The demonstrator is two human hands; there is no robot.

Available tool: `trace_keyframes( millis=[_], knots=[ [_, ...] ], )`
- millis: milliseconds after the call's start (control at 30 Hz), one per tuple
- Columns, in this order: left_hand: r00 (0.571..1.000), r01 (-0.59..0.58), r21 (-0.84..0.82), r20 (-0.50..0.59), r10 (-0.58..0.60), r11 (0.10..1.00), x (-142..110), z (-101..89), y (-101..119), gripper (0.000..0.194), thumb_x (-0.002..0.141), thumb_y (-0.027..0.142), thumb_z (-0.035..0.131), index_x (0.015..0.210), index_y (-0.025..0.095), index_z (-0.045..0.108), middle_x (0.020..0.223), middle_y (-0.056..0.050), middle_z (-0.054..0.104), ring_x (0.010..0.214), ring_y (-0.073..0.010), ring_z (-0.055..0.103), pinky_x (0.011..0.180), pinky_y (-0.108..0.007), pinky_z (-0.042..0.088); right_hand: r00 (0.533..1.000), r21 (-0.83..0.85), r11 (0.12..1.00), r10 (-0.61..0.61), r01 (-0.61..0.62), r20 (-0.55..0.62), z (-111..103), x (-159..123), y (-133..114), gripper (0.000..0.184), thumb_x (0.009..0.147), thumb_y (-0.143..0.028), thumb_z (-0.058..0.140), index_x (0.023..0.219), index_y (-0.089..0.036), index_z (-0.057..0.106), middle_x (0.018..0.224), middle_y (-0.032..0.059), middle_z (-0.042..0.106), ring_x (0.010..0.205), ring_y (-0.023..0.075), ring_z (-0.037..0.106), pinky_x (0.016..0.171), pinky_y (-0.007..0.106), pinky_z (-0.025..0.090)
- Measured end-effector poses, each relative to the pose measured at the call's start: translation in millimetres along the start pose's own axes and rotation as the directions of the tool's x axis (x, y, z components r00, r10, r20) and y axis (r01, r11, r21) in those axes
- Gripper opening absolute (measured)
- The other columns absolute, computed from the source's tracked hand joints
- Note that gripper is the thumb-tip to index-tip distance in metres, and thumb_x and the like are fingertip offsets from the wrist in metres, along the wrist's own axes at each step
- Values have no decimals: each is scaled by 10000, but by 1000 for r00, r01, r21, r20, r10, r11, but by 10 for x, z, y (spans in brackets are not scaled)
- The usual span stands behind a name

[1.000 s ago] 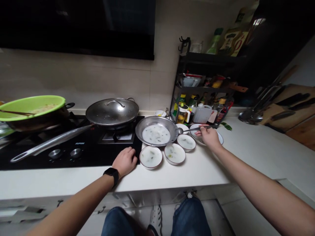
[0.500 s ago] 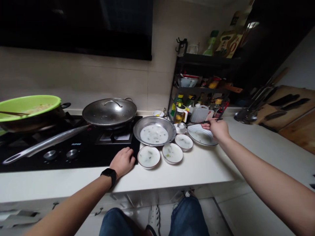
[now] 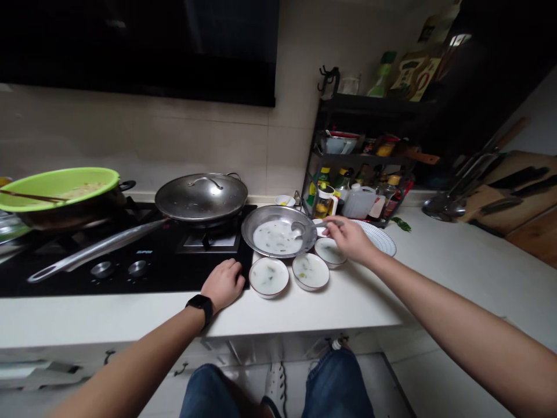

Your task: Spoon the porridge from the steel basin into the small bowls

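My right hand (image 3: 348, 237) is wrapped round the handle of a ladle (image 3: 299, 228), whose bowl dips into the metal basin (image 3: 249, 239) of whitish soup with dark green bits. Two small bowls of the same soup stand before the basin, a left bowl (image 3: 269, 277) and a middle bowl (image 3: 310, 271). A third bowl (image 3: 327, 252) sits partly behind my right hand, and a patterned plate-like dish (image 3: 383, 237) lies beyond it, also partly covered. My left hand (image 3: 224, 284), wearing a black watch, rests with curled fingers at the stove's edge, holding nothing visible.
A lidded wok (image 3: 201, 197) with a long handle stands on the black gas stove (image 3: 169, 276). Left of it, a green colander (image 3: 87, 180) rests on another pan. Behind the bowls rises a black rack (image 3: 348, 157) of bottles. Ladles and knives (image 3: 517, 177) are at the right.
My right hand has moved left from over the patterned dish, bringing the ladle's bowl into the metal basin. My left hand stays at the stove edge. The view has shifted slightly.
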State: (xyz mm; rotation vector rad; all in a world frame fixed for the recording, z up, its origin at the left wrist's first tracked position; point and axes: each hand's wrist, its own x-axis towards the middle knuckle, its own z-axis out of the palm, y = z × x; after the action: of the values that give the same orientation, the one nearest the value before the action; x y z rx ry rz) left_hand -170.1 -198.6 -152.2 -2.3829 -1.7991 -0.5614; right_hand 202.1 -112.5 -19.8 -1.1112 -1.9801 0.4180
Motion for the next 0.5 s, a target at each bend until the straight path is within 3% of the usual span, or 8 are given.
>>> trace_keyframes(
  millis=[67,133,200,300,367,500],
  knots=[
    [1000,-1,8,2,1,1000,0,-3,2,150,917,211,480,848,211,613,923,-108,641,905,-270,622,874,-416,511,945,-169,940,-261,295,198,-32,-102,-88,246,967,-289,564,1137,-234,732,1078,108,796,993,252,770,930,408,627],
    [1000,-2,9,0,2,1000,-1,-5,4,147,920,213,481,851,210,612,921,-106,638,907,-269,621,878,-413,510,885,-262,852,-394,453,250,-138,-150,-131,282,967,-252,548,1172,-235,742,1178,116,779,1083,260,748,972,401,606],
    [1000,-4,4,-1,4,1000,-1,-6,3,144,919,211,483,847,214,608,918,-102,636,903,-266,620,876,-409,507,900,-361,825,-412,435,142,-273,-136,-105,305,995,-248,518,1211,-218,731,1189,124,773,1079,258,746,966,384,598],
    [1000,-3,1,-2,3,1000,-2,-2,-1,139,916,208,488,836,217,601,914,-98,636,898,-264,619,867,-408,504,951,-473,842,-308,261,-22,-422,-47,68,326,1030,-286,472,1220,-190,720,1146,136,774,1014,268,754,915,387,599],
    [1000,-4,3,-5,4,1000,-2,5,-4,136,916,209,490,836,215,599,914,-98,638,898,-265,619,863,-409,503,974,-499,845,-226,192,-8,-450,10,237,342,1036,-304,451,1202,-181,724,1114,138,780,995,276,755,888,394,600],
    [1000,-7,2,-21,7,1000,-4,14,-9,128,911,206,501,832,218,601,920,-96,644,903,-262,621,863,-403,500,980,-476,858,-156,195,121,-394,17,549,340,1021,-308,461,1164,-187,744,1162,135,782,1042,279,750,927,408,594]
  ],
)
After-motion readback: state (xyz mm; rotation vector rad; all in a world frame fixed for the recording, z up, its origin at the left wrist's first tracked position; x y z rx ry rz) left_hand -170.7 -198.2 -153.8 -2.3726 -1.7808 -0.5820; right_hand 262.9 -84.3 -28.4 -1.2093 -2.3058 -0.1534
